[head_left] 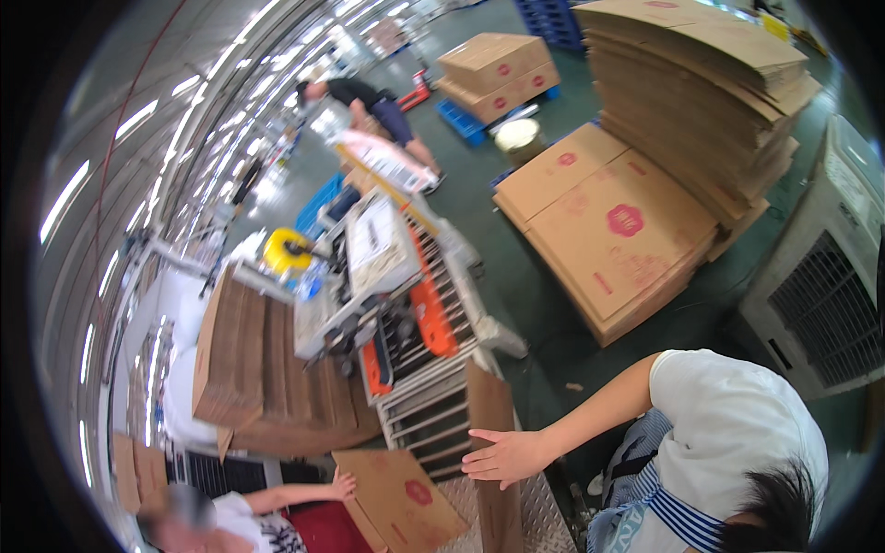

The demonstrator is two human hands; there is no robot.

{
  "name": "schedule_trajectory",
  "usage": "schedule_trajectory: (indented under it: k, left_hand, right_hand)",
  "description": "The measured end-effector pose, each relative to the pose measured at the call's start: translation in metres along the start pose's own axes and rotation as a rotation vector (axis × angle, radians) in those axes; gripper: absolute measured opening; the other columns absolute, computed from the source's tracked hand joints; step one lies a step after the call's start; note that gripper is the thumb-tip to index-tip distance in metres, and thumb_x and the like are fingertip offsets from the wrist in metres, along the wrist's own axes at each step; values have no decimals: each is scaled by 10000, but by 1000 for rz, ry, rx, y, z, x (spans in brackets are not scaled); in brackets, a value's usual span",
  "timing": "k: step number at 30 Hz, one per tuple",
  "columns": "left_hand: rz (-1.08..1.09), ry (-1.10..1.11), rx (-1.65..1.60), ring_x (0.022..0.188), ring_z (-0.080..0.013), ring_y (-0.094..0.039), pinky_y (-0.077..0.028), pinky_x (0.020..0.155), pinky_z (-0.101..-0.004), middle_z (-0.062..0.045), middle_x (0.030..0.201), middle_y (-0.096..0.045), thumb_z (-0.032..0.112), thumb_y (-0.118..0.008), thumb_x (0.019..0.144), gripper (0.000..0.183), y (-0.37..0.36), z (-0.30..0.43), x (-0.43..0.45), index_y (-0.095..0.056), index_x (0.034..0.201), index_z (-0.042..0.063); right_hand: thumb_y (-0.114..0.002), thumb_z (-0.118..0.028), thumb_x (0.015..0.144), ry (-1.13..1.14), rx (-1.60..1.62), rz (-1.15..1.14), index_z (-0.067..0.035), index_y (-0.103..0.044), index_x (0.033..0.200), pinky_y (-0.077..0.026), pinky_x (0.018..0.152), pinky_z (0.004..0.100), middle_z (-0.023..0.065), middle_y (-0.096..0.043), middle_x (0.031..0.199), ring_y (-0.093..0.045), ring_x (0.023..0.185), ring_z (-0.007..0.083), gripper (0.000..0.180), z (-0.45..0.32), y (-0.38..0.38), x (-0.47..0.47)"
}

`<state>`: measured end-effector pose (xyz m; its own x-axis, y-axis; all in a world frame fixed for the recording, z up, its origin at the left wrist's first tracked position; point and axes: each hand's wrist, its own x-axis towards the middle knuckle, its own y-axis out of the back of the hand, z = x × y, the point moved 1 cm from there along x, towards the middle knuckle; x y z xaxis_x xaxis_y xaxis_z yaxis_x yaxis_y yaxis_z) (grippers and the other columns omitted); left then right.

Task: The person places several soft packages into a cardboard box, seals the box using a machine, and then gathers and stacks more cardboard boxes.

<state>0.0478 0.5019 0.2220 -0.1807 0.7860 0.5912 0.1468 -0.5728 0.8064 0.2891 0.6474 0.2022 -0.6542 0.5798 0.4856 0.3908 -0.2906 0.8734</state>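
My right hand (510, 456) reaches in from the right side of the head view. It lies across a brown cardboard panel (499, 515), its fingers apart and not wrapped around it. The panel stands on edge beside a roller conveyor (422, 422) and a metal tread plate (546, 515). My left hand is out of view. Close by, a folded cardboard sheet or carton (415, 494) with a red flower mark is touched at its edge by a co-worker's hand (342, 486).
A carton-sealing machine (380, 242) with a yellow tape roll (285, 250) stands over the conveyor. Stacked flat cartons (276, 373) lie beside it. More stacks (622, 221) and an air cooler (823, 276) stand opposite. Another person (373, 104) stands beyond the machine.
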Motion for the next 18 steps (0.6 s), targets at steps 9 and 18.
schedule_trajectory:
  k: [9, 18]
  left_hand:
    - [72, -155, 106, 1082, -234, -552, -354, 955, -429, -45, 1145, -609, 367, -545, 897, 260, 9, -66, -22, -601, 1021, 145]
    - [31, -337, -312, 625, -207, -490, -340, 614, -371, 0, 600, -441, 357, -505, 893, 374, 5, -91, -9, -459, 566, 181]
  right_hand:
    - [-422, -575, 857, 37, 206, -354, -7, -389, 1338, -110, 1066, 577, 123, -298, 1459, -237, 1370, 231, 746, 5, -39, 129]
    - [-653, -364, 741, -580, -260, -583, -111, -688, 827, -490, 627, 408, 65, -673, 779, -653, 757, 266, 269, 87, 5, 115]
